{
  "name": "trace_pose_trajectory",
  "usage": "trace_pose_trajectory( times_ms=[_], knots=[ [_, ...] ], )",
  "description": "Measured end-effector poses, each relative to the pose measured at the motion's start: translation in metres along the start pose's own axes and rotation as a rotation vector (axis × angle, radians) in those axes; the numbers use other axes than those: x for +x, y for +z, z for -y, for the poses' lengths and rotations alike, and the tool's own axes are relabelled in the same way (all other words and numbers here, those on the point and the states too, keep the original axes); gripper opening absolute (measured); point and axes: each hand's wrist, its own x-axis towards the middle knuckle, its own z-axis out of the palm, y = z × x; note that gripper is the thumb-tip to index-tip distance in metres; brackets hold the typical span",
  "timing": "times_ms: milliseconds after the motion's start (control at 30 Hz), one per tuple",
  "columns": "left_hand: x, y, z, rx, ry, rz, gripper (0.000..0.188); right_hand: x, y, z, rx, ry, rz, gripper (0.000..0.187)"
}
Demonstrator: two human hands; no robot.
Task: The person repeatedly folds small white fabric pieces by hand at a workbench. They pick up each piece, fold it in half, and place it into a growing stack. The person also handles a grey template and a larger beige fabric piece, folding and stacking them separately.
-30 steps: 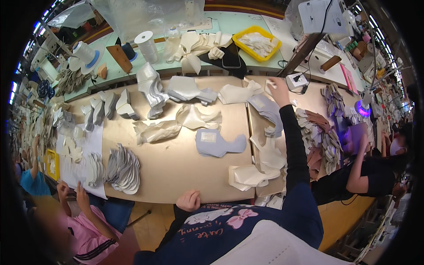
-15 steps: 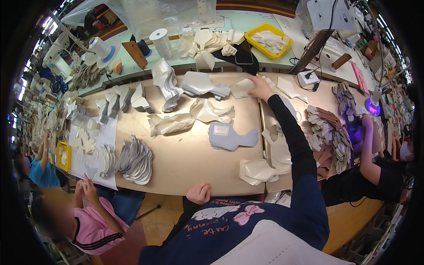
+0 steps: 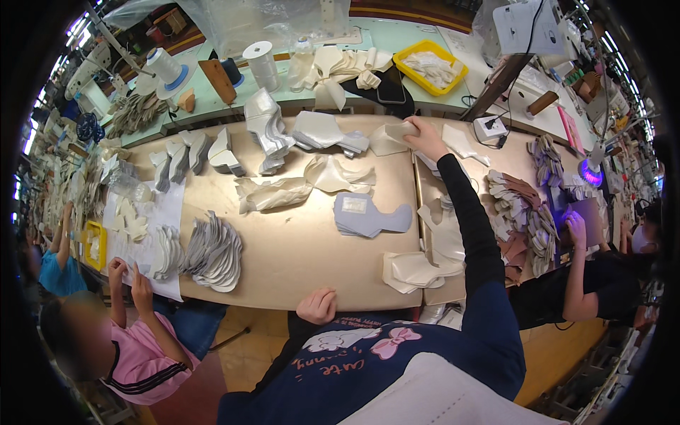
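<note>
My right hand (image 3: 427, 139) reaches across to the far side of the table, its fingers pinching the raised right edge of a cream cut piece (image 3: 387, 141). At the table's near edge my left hand (image 3: 317, 306) rests curled in a loose fist, with nothing visible in it. Between the hands lies a small stack of grey shaped pieces (image 3: 375, 217) with a pale rectangle on top. Cream pieces (image 3: 340, 175) lie crumpled beyond it, left of my right arm. More cream pieces (image 3: 418, 270) overlap near the front, beside that arm.
Grey-edged stacks (image 3: 316, 132) line the table's far side. A fanned grey pile (image 3: 214, 253) lies left. Behind are a thread cone (image 3: 261, 65), a yellow tray (image 3: 430, 83) and a power socket (image 3: 489, 128). Co-workers sit at left and right; brown pieces (image 3: 520, 191) lie right.
My right hand has turned and now lifts the cream piece's edge slightly. My left hand stays in place. The left co-worker's hands have moved apart, and the right co-worker's hand has come nearer.
</note>
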Motion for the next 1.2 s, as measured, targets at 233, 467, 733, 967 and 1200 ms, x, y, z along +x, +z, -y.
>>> trace_pose_trajectory(
  times_ms=[233, 467, 733, 967, 1200],
  knots=[
    [0.001, -0.002, 0.000, -0.041, -0.004, 0.015, 0.016, 0.015, -0.028, 0.007, 0.167, 0.030, -0.019, 0.047],
    [-0.002, 0.000, 0.003, -0.022, 0.009, 0.013, 0.021, 0.023, -0.030, 0.013, 0.233, 0.073, 0.284, 0.047],
    [-0.003, 0.001, 0.002, -0.041, 0.000, 0.013, 0.020, 0.025, -0.009, 0.019, -0.560, 0.188, -0.149, 0.044],
    [-0.001, 0.003, 0.005, -0.030, 0.039, -0.011, 0.020, 0.025, 0.051, 0.021, -0.752, -0.030, 0.003, 0.026],
    [-0.007, 0.005, 0.007, -0.002, 0.054, 0.009, 0.021, 0.016, 0.044, 0.038, -0.628, 0.100, -0.108, 0.020]
  ],
)
